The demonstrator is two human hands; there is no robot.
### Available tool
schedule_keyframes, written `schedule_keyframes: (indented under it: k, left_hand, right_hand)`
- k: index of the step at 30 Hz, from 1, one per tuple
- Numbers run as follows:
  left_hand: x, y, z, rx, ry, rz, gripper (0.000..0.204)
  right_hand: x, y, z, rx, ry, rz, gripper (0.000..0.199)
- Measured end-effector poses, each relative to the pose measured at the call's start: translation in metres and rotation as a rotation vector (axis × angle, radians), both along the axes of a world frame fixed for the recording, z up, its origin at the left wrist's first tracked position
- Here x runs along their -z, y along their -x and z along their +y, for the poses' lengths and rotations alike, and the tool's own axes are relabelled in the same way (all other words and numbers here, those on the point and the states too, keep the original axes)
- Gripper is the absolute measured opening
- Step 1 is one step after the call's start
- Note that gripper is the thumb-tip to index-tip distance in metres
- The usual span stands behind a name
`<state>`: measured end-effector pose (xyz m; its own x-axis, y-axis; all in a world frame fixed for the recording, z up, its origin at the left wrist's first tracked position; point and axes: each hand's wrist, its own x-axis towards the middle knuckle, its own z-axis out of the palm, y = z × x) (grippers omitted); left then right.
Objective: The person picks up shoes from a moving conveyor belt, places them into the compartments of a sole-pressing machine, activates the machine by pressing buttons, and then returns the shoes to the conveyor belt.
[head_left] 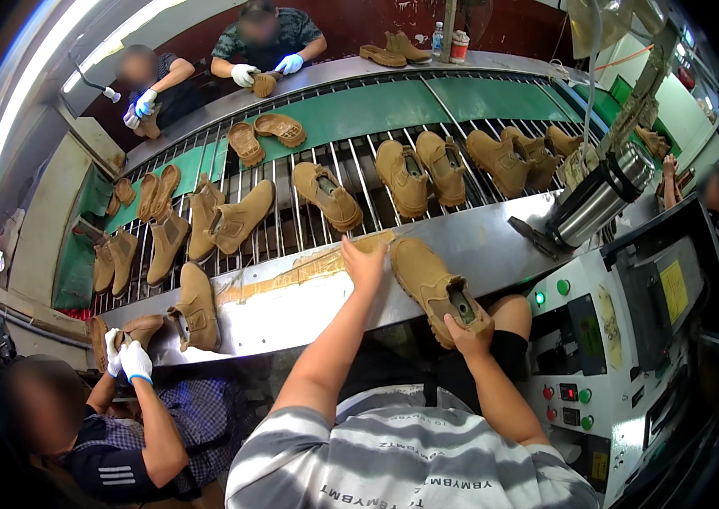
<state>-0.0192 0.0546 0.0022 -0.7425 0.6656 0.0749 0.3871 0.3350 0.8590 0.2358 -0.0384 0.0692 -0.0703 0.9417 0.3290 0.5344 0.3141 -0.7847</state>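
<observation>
A tan, suede-look ankle shoe with a thick brown sole (423, 276) sits over the near edge of a shiny metal ledge (300, 310), toe pointing away from the wearer. The right hand (471, 338) grasps its heel end, fingers closed around the collar. The left hand (365, 265) is empty, fingers spread, near the toe; whether it touches is unclear. Beyond, similar tan shoes (327, 197) line a metal-bar conveyor (292, 233). At right stands a cylindrical steel flask with black trim (601, 199).
</observation>
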Motion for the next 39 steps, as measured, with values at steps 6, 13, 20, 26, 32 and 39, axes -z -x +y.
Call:
schedule_keyframes:
  k: [6, 13, 20, 26, 32, 39]
  left_hand:
    - [0.004, 0.088, 0.131, -0.403, -0.037, -0.024, 0.102]
    - [-0.018, 0.175, 0.075, -0.002, -0.334, -0.579, 0.056]
    - [-0.077, 0.163, -0.149, 0.022, 0.043, -0.505, 0.051]
    - [-0.029, 0.101, -0.211, 0.139, -0.075, 0.046, 0.068]
    - [-0.039, 0.114, -0.199, 0.183, -0.053, -0.131, 0.060]
    - [-0.117, 0.120, -0.196, 0.211, -0.421, -0.853, 0.052]
  right_hand:
    - [-0.048, 0.015, 0.068, 0.041, 0.415, 0.610, 0.021]
    - [-0.089, 0.100, 0.144, -0.038, 0.245, 0.646, 0.019]
    - [-0.008, 0.243, 0.229, 0.124, -0.094, 0.497, 0.043]
    - [0.061, 0.275, 0.220, 0.114, -0.086, 0.109, 0.061]
    - [0.054, 0.225, 0.210, -0.116, 0.071, 0.067, 0.066]
    - [0.055, 0.148, 0.053, -0.468, 0.682, 0.514, 0.078]
